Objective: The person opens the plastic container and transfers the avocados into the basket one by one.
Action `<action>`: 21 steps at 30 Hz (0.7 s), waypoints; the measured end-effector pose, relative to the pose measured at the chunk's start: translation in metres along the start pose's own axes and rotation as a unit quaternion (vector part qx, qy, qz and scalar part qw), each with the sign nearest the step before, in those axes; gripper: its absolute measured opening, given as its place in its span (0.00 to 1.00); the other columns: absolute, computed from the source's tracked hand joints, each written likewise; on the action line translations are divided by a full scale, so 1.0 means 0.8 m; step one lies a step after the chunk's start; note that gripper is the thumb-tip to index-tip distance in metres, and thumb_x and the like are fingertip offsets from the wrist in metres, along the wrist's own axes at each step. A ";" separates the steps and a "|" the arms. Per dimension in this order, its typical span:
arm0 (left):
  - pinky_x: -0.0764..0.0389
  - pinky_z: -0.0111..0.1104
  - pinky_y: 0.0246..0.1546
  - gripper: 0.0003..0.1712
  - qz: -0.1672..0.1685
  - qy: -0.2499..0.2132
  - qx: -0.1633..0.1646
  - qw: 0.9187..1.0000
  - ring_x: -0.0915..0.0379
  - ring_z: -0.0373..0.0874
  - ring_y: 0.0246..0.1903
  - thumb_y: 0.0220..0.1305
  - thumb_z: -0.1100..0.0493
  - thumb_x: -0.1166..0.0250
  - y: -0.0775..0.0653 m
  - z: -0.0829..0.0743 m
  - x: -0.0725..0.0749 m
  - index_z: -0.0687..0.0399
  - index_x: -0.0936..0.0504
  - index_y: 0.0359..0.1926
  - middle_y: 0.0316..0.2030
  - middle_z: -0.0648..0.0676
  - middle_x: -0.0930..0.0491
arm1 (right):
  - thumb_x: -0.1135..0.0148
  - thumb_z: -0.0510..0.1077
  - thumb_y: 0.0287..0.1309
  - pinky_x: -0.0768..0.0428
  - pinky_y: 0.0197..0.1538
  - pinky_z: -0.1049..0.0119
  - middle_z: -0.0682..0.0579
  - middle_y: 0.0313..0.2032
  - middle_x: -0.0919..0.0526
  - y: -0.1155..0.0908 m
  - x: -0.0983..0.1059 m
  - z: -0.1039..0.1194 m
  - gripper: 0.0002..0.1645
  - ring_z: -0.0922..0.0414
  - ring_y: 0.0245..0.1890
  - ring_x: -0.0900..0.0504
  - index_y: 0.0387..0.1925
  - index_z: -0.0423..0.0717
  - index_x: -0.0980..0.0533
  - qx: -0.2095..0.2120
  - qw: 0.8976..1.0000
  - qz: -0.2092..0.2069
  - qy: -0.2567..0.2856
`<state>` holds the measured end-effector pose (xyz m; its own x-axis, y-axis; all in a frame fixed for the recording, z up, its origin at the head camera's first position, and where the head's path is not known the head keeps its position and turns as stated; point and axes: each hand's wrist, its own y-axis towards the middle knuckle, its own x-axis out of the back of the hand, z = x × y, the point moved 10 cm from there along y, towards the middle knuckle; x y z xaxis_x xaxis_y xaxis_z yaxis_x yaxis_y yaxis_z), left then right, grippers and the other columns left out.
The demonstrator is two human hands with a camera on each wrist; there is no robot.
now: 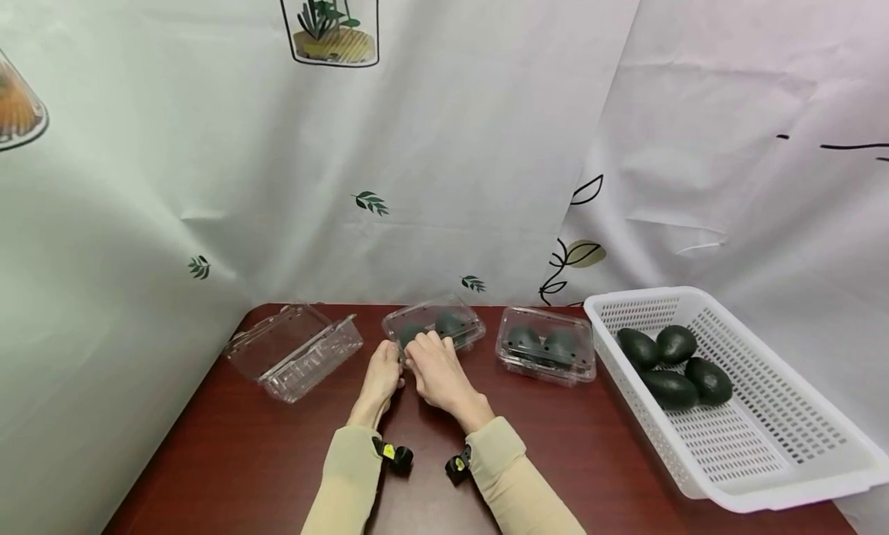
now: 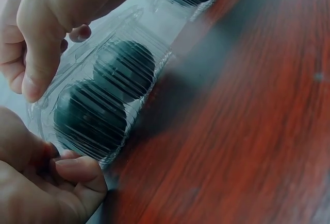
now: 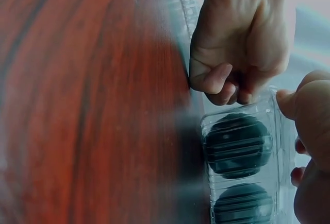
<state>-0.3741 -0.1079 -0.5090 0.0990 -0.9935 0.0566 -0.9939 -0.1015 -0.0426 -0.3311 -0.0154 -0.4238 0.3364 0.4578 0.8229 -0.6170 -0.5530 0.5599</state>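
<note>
"Where's the middle box (image 1: 432, 317)?"

"Near the table's (image 1: 556, 458) far edge, two avocados (image 2: 90, 118) inside, both hands at its near side."

"What's the right hand (image 1: 439, 373) doing?"

"Pinching the near rim between thumb and fingers, probably so the thin plastic can't slide."

"And the left hand (image 1: 380, 377)?"

"Fingers curled at the near-left corner; whether they grasp the edge, I can't tell. I'd guess it steadies that end."

"Why's the basket (image 1: 750, 442) at the right?"

"Likely to keep its four loose avocados (image 1: 708, 380) handy for the right hand. The right box (image 1: 546, 343), lid down over its avocados, stands just beside it."

"The left box (image 1: 312, 361)?"

"Lid up, perhaps set aside to give both hands room."
</note>
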 end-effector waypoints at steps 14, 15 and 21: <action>0.31 0.34 0.21 0.15 -0.022 0.138 -0.048 0.989 0.36 0.43 0.17 0.78 0.59 0.59 0.002 -0.024 -0.001 0.61 0.32 0.36 0.23 0.56 0.32 | 0.41 0.40 0.66 0.39 0.36 0.63 0.55 0.29 0.33 0.015 0.035 -0.019 0.07 0.55 0.33 0.35 0.32 0.49 0.30 -0.054 0.994 -0.053 0.074; 0.31 0.34 0.21 0.15 -0.024 0.135 -0.037 0.990 0.36 0.43 0.17 0.78 0.58 0.60 0.000 -0.021 -0.001 0.61 0.31 0.36 0.23 0.55 0.32 | 0.41 0.40 0.67 0.39 0.36 0.63 0.56 0.29 0.33 0.014 0.033 -0.019 0.07 0.55 0.33 0.35 0.32 0.50 0.30 -0.059 0.995 -0.046 0.070; 0.32 0.35 0.22 0.17 -0.035 0.127 -0.003 0.991 0.36 0.45 0.18 0.77 0.54 0.61 -0.006 -0.011 0.003 0.60 0.32 0.38 0.24 0.56 0.32 | 0.42 0.43 0.68 0.37 0.37 0.63 0.56 0.31 0.30 0.009 0.030 -0.013 0.05 0.56 0.34 0.35 0.34 0.50 0.29 -0.063 0.996 -0.018 0.058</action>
<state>-0.3693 -0.1092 -0.4995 0.1524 -0.9389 0.3086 -0.9855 -0.1681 -0.0248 -0.3348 -0.0010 -0.4010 0.2787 0.5573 0.7822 -0.6926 -0.4476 0.5657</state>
